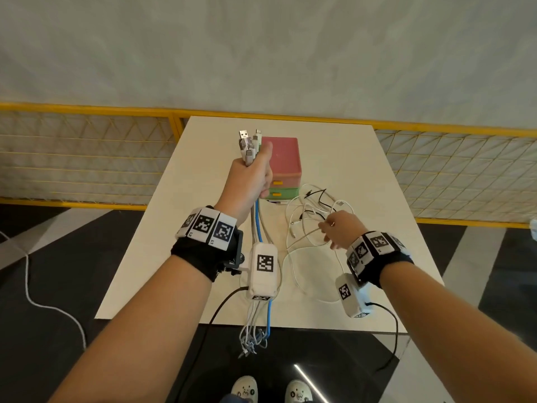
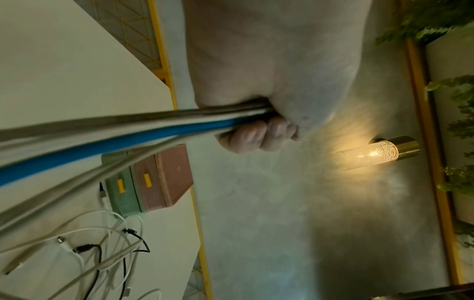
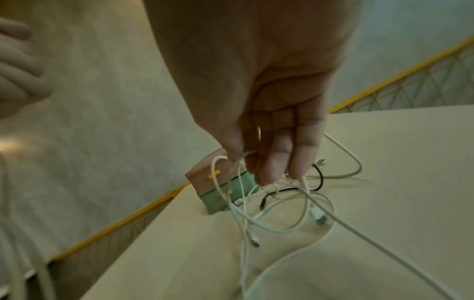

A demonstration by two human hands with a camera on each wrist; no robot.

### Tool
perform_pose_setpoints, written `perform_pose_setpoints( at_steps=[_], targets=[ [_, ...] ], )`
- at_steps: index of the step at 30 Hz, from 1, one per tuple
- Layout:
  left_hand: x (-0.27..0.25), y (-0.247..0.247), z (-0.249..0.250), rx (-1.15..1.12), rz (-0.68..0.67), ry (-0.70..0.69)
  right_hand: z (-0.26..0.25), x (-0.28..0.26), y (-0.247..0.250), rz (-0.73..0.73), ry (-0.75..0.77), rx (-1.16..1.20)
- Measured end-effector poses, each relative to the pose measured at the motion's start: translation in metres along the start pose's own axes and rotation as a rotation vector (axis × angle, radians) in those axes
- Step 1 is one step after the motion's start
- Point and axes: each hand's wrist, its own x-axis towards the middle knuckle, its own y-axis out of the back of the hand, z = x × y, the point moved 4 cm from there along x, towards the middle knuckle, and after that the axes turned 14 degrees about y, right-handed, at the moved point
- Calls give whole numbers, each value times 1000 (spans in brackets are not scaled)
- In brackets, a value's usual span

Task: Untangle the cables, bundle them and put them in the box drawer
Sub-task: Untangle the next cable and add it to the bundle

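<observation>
A pale wall (image 1: 261,48) and a yellow mesh fence (image 1: 72,152) stand behind a cream table (image 1: 363,158) set on a dark floor (image 1: 52,286). In the left wrist view a lit lamp (image 2: 377,154) hangs on that wall beside green plants (image 2: 459,113).

At the table's 12 o'clock sits the box (image 1: 283,167), a pink drawer (image 1: 280,183) over a green drawer (image 1: 282,194), each with a yellow handle; both drawers look shut.

The left hand (image 1: 251,175) is raised at about 9 o'clock of the box, just in front of its left edge, fist curled tight round a bundle of cables (image 1: 261,228). Their plugs (image 1: 248,144) stick up out of the fist at 12 o'clock, and the grey, white and blue strands hang down at 6 o'clock past the wrist and over the table's near edge. The left wrist view shows the fingers (image 2: 259,138) wrapped round the strands.

The right hand (image 1: 341,229) hovers low at about 5 o'clock of the box, well apart from it, fingers pointing down. Thumb and fingertips (image 3: 271,172) pinch thin white strands of the loose tangle (image 1: 311,216), a heap of white cables and one black cable (image 1: 318,196). The tangle spreads on the table from directly under that hand toward 11 o'clock, reaching the foot of the green drawer.

Two pale shoes (image 1: 271,389) show at the bottom of the head view.
</observation>
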Motion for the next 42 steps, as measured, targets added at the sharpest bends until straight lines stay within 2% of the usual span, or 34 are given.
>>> perform_pose_setpoints(
  at_steps=[6,9,11,15,21,29,32,42],
  targets=[
    [4,9,-9,-176,29,15,-25,-16,23,412,246,282],
    [1,9,-16,-237,-7,10,-46,-35,29,507,361,556],
    [0,6,-21,-255,-31,19,-60,-47,32,536,409,646],
    [-5,0,-37,-318,-8,61,-84,-62,32,516,480,691],
    [-7,-9,-49,-426,23,117,-90,-71,29,515,492,637],
    [-5,-11,-49,-389,-166,186,-98,-73,27,470,553,461],
    [-8,-10,-49,-371,-230,177,-100,-72,26,479,581,426],
    [-14,-5,-38,-365,-250,15,-96,-68,20,396,603,325]
  ],
)
